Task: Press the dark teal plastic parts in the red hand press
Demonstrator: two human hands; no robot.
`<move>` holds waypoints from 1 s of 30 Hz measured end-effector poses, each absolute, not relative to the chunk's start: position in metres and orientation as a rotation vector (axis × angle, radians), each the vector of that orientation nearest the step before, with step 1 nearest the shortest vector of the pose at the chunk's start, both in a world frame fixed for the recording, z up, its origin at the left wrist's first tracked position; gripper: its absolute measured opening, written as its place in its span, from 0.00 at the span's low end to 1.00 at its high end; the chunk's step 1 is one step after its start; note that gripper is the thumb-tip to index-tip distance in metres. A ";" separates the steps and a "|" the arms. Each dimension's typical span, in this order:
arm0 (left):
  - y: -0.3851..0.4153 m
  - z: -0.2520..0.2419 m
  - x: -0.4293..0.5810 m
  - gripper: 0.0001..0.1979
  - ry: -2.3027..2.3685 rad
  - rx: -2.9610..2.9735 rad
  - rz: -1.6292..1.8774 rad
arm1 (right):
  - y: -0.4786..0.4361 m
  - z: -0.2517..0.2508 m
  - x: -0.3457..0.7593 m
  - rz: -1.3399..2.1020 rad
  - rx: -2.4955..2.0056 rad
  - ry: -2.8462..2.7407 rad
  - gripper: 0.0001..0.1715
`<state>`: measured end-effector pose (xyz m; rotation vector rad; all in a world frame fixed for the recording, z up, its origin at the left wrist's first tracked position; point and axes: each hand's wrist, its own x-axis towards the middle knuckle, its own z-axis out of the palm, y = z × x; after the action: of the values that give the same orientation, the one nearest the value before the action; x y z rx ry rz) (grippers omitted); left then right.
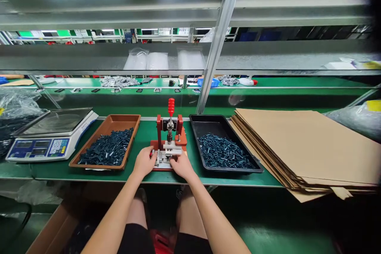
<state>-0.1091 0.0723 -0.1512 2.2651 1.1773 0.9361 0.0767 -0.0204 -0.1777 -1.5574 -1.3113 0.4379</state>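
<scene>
Before me stands a red hand press (180, 139) with an upright red grip (171, 107) and a silver metal fixture (163, 159) at its base. My left hand (145, 161) is closed at the fixture's left side, where a small red knob (151, 153) shows between thumb and fingers. At the right front of the fixture, my right hand (182, 165) has its fingers bent inward and pressed together; whatever they hold is hidden. A brown tray (135, 133) of dark flat parts lies to the left. To the right, a black tray (208, 121) holds dark screw-like pieces.
A digital scale (41, 149) sits far left beside plastic-wrapped goods (18, 105). Stacked brown cardboard sheets (303, 147) overhang the bench edge at right. A slanted metal post (218, 43) rises behind the press. Clear bags (157, 60) rest on the shelf above.
</scene>
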 end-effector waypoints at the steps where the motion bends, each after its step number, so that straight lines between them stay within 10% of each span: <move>1: 0.076 -0.162 -0.111 0.20 1.183 2.201 0.884 | -0.019 -0.177 0.075 0.436 -1.574 -1.301 0.26; 15: 0.010 -0.186 -0.134 0.34 1.294 1.616 1.403 | -0.055 -0.164 0.050 0.152 -1.631 -1.130 0.12; 23: -0.094 -0.222 -0.191 0.33 1.036 0.927 0.819 | -0.132 -0.166 -0.037 0.641 -1.396 -1.759 0.16; 30: -0.040 -0.233 -0.360 0.20 1.728 1.757 0.446 | -0.113 -0.131 0.127 0.120 -1.847 -1.305 0.13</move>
<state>-0.3601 -0.0397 -0.2335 1.7574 1.7285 0.4459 0.1273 -0.1129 -0.1306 -1.8467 -1.3047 0.1198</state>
